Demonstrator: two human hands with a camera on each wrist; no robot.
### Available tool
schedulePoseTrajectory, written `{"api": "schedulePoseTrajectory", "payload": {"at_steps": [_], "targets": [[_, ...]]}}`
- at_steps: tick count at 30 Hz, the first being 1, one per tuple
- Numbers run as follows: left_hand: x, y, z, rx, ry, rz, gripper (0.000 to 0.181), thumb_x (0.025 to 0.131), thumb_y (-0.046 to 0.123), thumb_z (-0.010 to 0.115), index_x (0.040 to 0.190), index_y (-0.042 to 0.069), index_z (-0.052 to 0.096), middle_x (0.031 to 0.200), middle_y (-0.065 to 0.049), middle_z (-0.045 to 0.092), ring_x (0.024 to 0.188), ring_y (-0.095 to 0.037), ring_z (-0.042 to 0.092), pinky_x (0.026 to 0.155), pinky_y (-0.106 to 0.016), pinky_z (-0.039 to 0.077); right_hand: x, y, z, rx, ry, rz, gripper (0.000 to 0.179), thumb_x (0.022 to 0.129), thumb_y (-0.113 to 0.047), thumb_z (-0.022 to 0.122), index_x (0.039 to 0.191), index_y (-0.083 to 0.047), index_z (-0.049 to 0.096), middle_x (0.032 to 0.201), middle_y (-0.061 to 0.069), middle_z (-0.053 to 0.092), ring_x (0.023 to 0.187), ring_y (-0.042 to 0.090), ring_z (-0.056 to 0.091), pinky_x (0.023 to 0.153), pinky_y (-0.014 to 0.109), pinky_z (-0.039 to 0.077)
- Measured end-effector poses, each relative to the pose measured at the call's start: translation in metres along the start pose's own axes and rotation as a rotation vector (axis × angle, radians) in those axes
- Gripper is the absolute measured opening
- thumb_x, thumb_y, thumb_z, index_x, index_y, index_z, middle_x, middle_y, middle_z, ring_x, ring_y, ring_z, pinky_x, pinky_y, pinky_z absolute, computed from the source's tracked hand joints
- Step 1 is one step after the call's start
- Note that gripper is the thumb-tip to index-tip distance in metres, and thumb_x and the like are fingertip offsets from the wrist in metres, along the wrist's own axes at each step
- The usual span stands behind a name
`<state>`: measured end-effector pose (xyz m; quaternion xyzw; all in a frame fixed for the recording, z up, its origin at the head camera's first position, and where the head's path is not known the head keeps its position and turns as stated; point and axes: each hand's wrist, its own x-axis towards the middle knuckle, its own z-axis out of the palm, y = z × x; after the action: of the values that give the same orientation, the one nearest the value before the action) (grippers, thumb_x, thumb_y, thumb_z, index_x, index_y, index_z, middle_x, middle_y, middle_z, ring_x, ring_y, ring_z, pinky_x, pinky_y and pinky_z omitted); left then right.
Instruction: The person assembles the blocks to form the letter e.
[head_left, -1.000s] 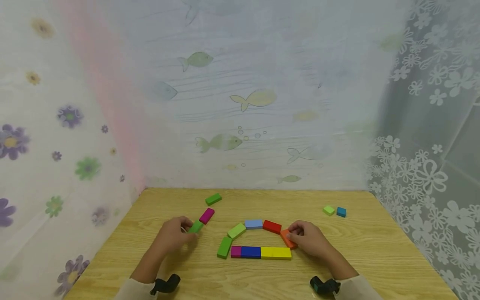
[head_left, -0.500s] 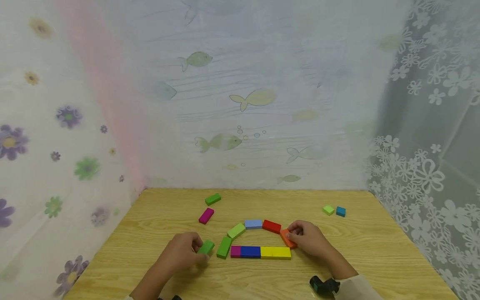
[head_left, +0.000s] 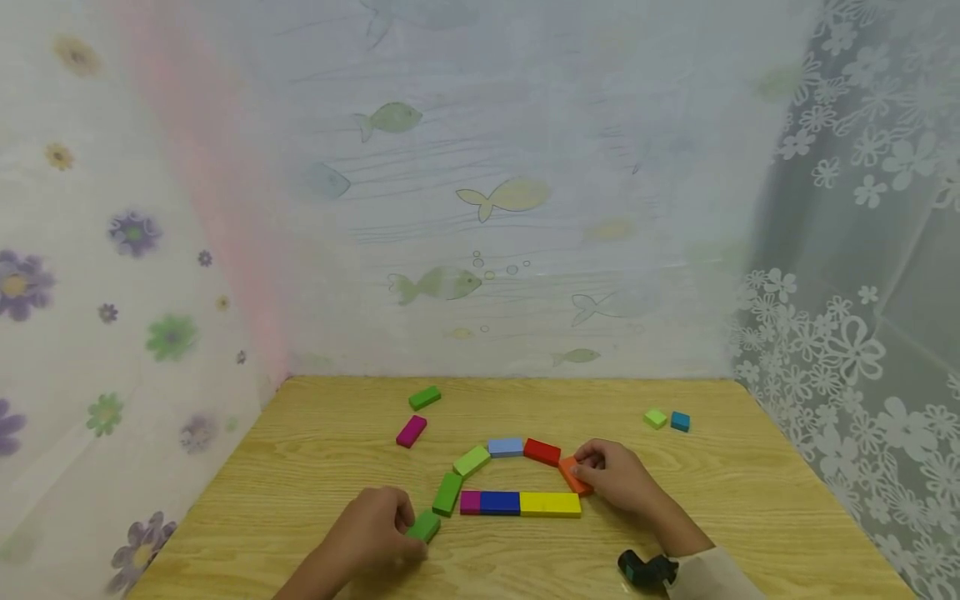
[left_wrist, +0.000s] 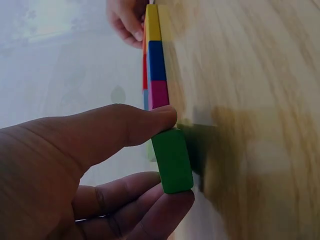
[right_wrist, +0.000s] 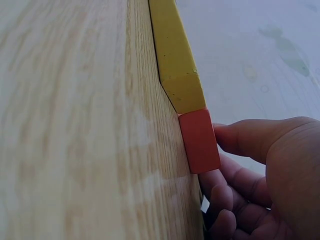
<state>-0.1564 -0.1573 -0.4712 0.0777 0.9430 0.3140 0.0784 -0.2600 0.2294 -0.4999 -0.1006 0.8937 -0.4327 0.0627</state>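
My left hand (head_left: pixel 375 527) pinches a green block (left_wrist: pixel 173 161) between thumb and fingers, just below the lower end of an arch of blocks. That arch runs from another green block (head_left: pixel 447 494) through a light green block (head_left: pixel 472 461), a light blue block (head_left: pixel 506 448) and a red block (head_left: pixel 542 452) to an orange block (head_left: pixel 573 477). The orange block's right side is pinched by my right hand (head_left: pixel 621 478). Under the arch lies a straight row: a magenta block (head_left: pixel 470 502), a dark blue block (head_left: pixel 500 503) and a yellow block (head_left: pixel 551 505).
Farther back on the wooden table (head_left: pixel 525 558) lie a loose magenta block (head_left: pixel 411 432) and a green block (head_left: pixel 425 397). At the back right are a small light green block (head_left: pixel 656 419) and a small blue block (head_left: pixel 680 422). Patterned curtains hang behind.
My left hand has drawn the green block away from the loose magenta block, toward me and to the right, to below the arch's left end. My right hand has stayed at the orange block.
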Motion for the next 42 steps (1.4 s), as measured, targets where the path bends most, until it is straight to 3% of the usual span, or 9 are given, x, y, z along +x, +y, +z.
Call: {"api": "schedulePoseTrajectory", "payload": {"at_steps": [9, 13, 20, 25, 32, 42], "targets": [[0.001, 0.004, 0.007, 0.004, 0.018, 0.026, 0.043, 0.066, 0.037, 0.097, 0.081, 0.014, 0.065, 0.074, 0.003, 0.059, 0.068, -0.013, 0.054, 0.057, -0.026, 0.043, 0.002, 0.000, 0.001, -0.008, 0.010, -0.003, 0.016, 0.097, -0.020, 0.074, 0.109, -0.011, 0.071, 0.093, 0.002, 0.065, 0.082, 0.018, 0.056, 0.072, 0.028, 0.049], [0.004, 0.002, 0.006, -0.014, 0.000, 0.023, 0.042, 0.070, 0.042, 0.095, 0.083, 0.014, 0.067, 0.076, 0.003, 0.061, 0.070, -0.013, 0.055, 0.059, -0.027, 0.045, 0.001, -0.001, 0.001, -0.019, 0.009, -0.007, 0.016, 0.097, -0.021, 0.074, 0.109, -0.011, 0.071, 0.093, 0.001, 0.065, 0.082, 0.017, 0.056, 0.072, 0.028, 0.049], [0.014, -0.002, 0.002, -0.106, -0.040, -0.024, 0.030, 0.086, 0.040, 0.084, 0.082, 0.013, 0.071, 0.075, 0.001, 0.065, 0.068, -0.014, 0.060, 0.058, -0.030, 0.050, 0.000, -0.002, 0.001, -0.016, 0.012, 0.005, 0.015, 0.097, -0.020, 0.074, 0.108, -0.011, 0.071, 0.092, 0.001, 0.065, 0.082, 0.017, 0.056, 0.073, 0.030, 0.049], [0.018, -0.006, 0.002, -0.142, -0.068, -0.034, 0.025, 0.086, 0.034, 0.085, 0.080, 0.013, 0.073, 0.073, 0.001, 0.066, 0.067, -0.013, 0.060, 0.059, -0.029, 0.050, 0.002, 0.000, 0.002, -0.010, 0.010, 0.016, 0.014, 0.096, -0.018, 0.074, 0.108, -0.012, 0.071, 0.092, 0.001, 0.065, 0.082, 0.018, 0.056, 0.072, 0.030, 0.049], [0.021, -0.008, 0.005, -0.293, -0.140, -0.054, 0.021, 0.087, 0.027, 0.084, 0.085, 0.009, 0.074, 0.075, -0.003, 0.072, 0.064, -0.017, 0.072, 0.062, -0.031, 0.057, 0.003, 0.001, 0.002, -0.015, 0.011, 0.004, 0.014, 0.097, -0.019, 0.074, 0.108, -0.012, 0.071, 0.092, 0.001, 0.065, 0.082, 0.018, 0.056, 0.072, 0.029, 0.049], [0.018, -0.004, 0.007, -0.387, -0.149, -0.094, 0.021, 0.086, 0.018, 0.085, 0.091, 0.004, 0.071, 0.077, -0.006, 0.073, 0.064, -0.018, 0.074, 0.060, -0.032, 0.060, -0.001, -0.004, 0.001, -0.014, 0.014, 0.000, 0.016, 0.097, -0.019, 0.074, 0.109, -0.010, 0.071, 0.092, 0.002, 0.064, 0.082, 0.017, 0.055, 0.071, 0.029, 0.048]]}}
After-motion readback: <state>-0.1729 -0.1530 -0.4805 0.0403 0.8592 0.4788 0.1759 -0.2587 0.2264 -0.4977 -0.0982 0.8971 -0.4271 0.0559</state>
